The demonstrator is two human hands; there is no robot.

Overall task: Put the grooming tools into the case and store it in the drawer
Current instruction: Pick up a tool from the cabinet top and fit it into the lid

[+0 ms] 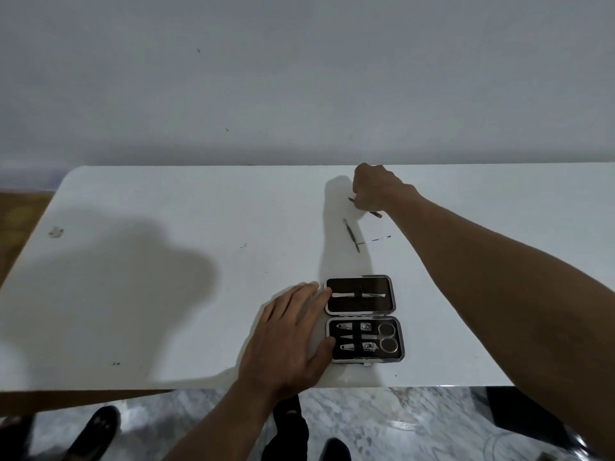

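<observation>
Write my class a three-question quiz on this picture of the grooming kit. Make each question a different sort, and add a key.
1. True or false: the case lies open on the table.
2. How many loose tools lie on the table between the case and the right hand? A: none. B: two. C: five.
3. Short answer: which hand grips a thin tool, the right hand or the left hand?

Key
1. True.
2. B: a dark tool and a silver tool.
3. The right hand. The left hand rests flat against the case's left edge.
</observation>
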